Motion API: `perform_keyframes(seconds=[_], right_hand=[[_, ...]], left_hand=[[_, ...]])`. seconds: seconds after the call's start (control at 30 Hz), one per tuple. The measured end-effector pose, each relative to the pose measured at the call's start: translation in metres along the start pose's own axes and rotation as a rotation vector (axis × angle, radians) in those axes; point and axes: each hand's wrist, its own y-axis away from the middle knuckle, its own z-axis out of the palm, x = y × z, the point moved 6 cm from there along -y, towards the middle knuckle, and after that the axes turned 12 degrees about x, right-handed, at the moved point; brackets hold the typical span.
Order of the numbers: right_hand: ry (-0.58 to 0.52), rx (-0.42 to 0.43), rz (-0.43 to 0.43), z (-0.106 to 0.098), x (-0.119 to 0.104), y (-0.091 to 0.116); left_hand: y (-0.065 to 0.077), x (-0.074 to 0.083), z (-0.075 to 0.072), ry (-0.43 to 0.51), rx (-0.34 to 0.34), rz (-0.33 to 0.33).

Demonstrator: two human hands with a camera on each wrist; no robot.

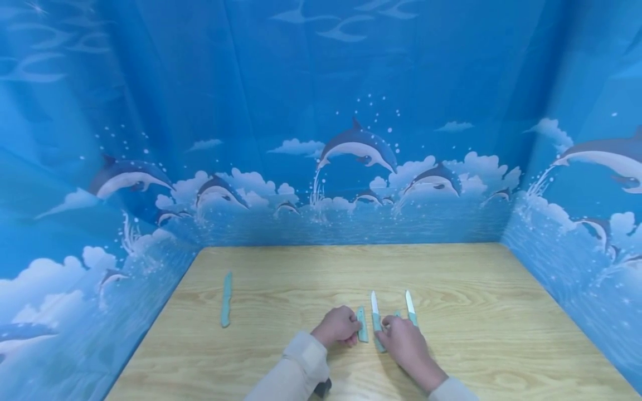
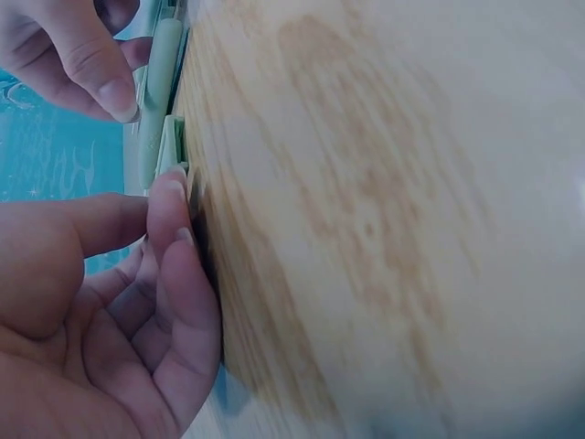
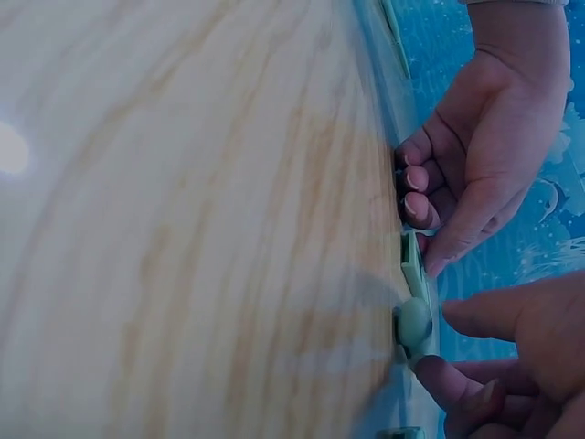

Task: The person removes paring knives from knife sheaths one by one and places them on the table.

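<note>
My left hand (image 1: pixel 342 325) holds the end of a pale green knife sheath (image 1: pixel 362 326) between thumb and fingers, the sheath lying on the table. Just right of it lies a small knife (image 1: pixel 374 306), blade pointing away and green handle towards me. My right hand (image 1: pixel 405 342) has thumb and forefinger at that handle (image 3: pixel 415 322), its other fingers curled. A second bare-bladed knife (image 1: pixel 410 305) lies beyond the right hand, its handle partly hidden. Another green piece (image 1: pixel 397 314) shows between the two knives, mostly covered by the right hand.
A green knife in its sheath (image 1: pixel 226 301) lies apart at the table's left. The wood-grain table (image 1: pixel 466 278) meets blue dolphin-printed sheeting (image 1: pixel 271 223) at its back and both sides. A dark object (image 1: pixel 322 387) shows at the left sleeve.
</note>
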Motion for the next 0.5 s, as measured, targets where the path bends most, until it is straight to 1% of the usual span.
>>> perform_keyframes(seconds=[0.23,0.5], right_hand=[[-0.004,0.012,-0.029,-0.0025,-0.0043,0.0016],[0.004,-0.024,-0.003,-0.0010,-0.0042,0.0030]], left_hand=[[0.0022,0.0006,-0.0022,0.026,0.011,0.007],[0.0015,-0.0022,-0.0021,0.012,0.010,0.004]])
